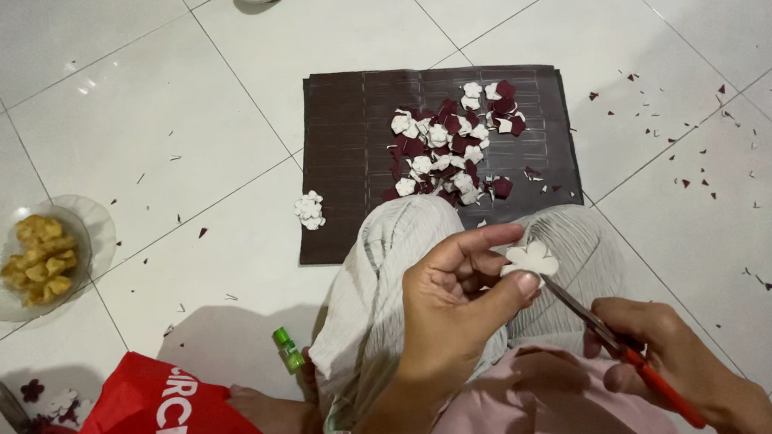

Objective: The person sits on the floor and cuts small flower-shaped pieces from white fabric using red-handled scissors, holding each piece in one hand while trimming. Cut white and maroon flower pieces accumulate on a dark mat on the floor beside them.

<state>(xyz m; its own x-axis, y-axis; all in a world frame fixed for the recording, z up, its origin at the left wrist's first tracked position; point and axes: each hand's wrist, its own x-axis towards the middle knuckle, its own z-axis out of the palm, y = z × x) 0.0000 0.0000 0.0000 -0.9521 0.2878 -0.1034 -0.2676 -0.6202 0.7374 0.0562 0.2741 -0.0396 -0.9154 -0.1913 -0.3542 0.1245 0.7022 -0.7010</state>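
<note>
1. Left hand [455, 309] pinches a white paper flower [529, 258] over the lap, near centre.
2. Right hand [673, 359] grips red scissors [616, 341], blades touching the flower.
3. Cut flowers [454, 141] lie on a dark sheet [343, 155] beyond.

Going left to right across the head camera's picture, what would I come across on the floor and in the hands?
Dish of snacks → red bag → green glue tube → small white flower stack → left hand → white paper flower → right hand with red-handled scissors.
</note>
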